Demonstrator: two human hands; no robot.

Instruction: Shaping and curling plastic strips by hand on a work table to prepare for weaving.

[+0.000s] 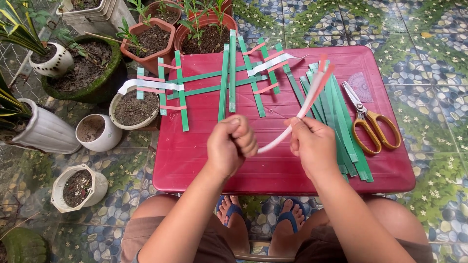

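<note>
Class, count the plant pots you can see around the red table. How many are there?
9, some cut off by the edges: three terracotta pots behind the red plastic table, five white or mossy pots on its left, one bottom left.

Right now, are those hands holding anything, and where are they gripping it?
Yes: a thin pale strip. The left hand grips its lower end in a closed fist; the right hand pinches it further up, and the free end rises above the red table.

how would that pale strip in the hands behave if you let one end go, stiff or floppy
Probably floppy: the pale strip is thin and curves between the left hand and right hand. Likely very light. Its glossy face hints it may slip.
</note>
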